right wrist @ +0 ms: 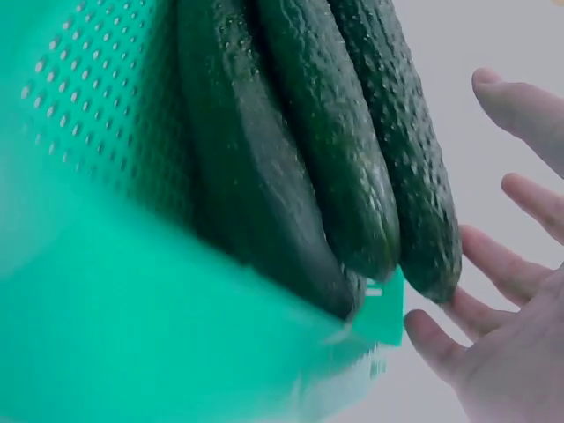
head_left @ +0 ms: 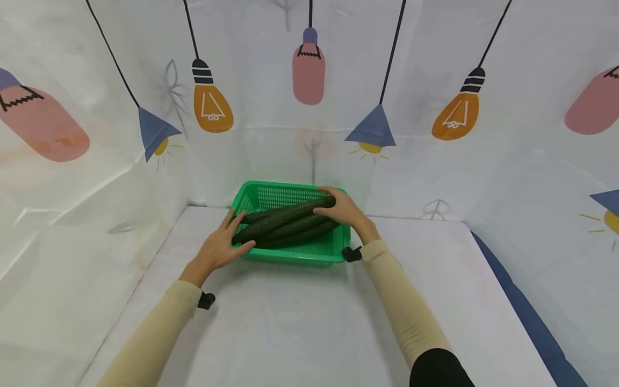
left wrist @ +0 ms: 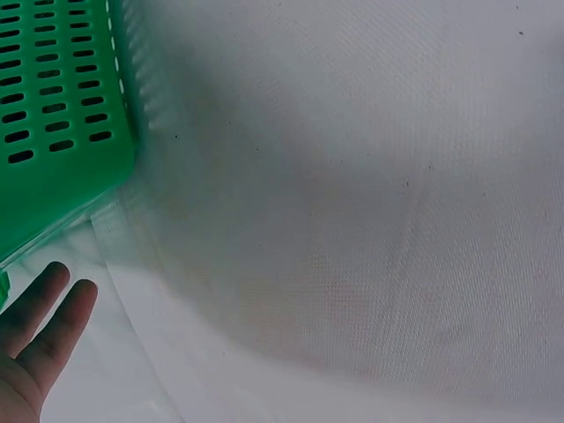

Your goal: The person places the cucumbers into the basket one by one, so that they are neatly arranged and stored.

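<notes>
Several long dark green cucumbers (head_left: 285, 223) with bumpy skins lie across a green mesh basket (head_left: 333, 244). My left hand (head_left: 217, 248) reaches over the basket's left end, fingers and thumb spread beside the cucumber tips. Its two straight fingers (left wrist: 57, 326) show below the outside of the basket in the left wrist view. At the other end, my right hand (head_left: 340, 209) is around the tip of the topmost cucumber. The right wrist view shows its fingers spread, fingertips close to that cucumber's end (right wrist: 432, 273) and the thumb held away from it.
The basket stands on a white-covered table (head_left: 300, 322), close to the back. A pale curtain (head_left: 271, 150) printed with hanging lamps rises behind and at both sides. Blue fabric (head_left: 522, 306) shows along the right edge. Black wrist cameras (head_left: 206, 301) sit at both cuffs.
</notes>
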### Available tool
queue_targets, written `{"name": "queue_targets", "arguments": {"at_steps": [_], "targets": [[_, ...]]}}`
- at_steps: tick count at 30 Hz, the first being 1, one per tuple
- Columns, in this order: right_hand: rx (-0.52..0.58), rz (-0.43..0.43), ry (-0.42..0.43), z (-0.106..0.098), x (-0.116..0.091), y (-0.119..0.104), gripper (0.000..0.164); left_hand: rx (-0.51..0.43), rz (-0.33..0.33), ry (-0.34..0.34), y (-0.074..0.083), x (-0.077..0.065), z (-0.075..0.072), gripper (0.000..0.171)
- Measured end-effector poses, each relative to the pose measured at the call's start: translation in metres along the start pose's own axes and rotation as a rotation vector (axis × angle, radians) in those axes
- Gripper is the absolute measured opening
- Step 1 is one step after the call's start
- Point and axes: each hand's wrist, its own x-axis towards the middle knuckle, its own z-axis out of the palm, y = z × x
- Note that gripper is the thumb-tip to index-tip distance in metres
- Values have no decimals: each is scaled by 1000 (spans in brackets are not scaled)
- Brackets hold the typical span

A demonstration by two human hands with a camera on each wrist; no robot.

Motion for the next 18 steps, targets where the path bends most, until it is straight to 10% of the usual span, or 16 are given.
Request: {"name": "queue_targets", "arguments": {"at_steps": [18], "targets": [[126,122,41,-40,-56,49,82,-55,-62,-155,-53,-30,-36,86]]}}
